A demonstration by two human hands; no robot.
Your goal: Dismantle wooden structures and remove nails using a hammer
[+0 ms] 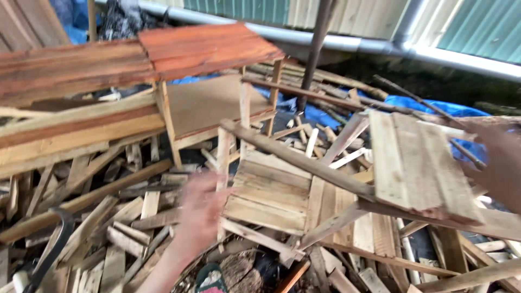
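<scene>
While our left hand [202, 209] hangs blurred over the heap, we cannot tell whether its fingers are spread or together; it holds nothing that we can make out, and it sits just beside the left edge of a small pale panel of nailed wooden slats [269, 195] lying tilted in the pile. Our right hand [502, 163], also blurred at the right edge of the view, is at the right side of a larger weathered board panel of three pale planks [418, 163], which stands raised and tilted above the scraps; the fingers seem to be against its edge, but we cannot tell how they close. A long grey wooden pole [296, 160] runs diagonally between the two panels, passing under the larger one. Around them spreads a heap of broken pale wood offcuts [116, 228]. Farther back stands a small wooden frame table with a flat brown shelf [209, 103], beside stacked reddish-brown planks [135, 57]. Behind lie a blue plastic tarpaulin [434, 106] and a grey metal pipe [325, 38].
</scene>
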